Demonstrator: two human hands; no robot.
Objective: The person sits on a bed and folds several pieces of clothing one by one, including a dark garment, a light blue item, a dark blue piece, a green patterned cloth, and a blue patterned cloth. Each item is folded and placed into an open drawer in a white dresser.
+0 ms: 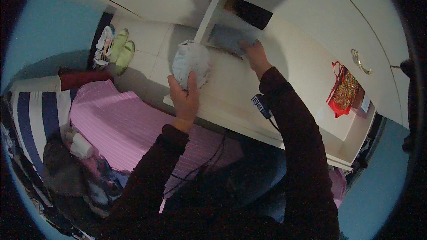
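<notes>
My left hand [185, 102] is closed on the lower edge of a round, pale grey-white bundle [191, 64] with a wrinkled surface, perhaps fabric, held up beside the drawer's left side. What kind of thing it is I cannot tell. My right hand [256, 55] reaches over the white drawer [235, 91], its fingers closed at the right end of a flat grey item [227, 38] that looks like folded cloth. Dark sleeves cover both forearms.
Toward the drawer's right end lie a red pouch with gold glitter [345, 90] and a pinkish box [361, 104]. A small dark device [261, 106] on a cord is by my right sleeve. Green slippers [120, 51] stand on the floor; pink striped fabric [120, 120] spreads at left.
</notes>
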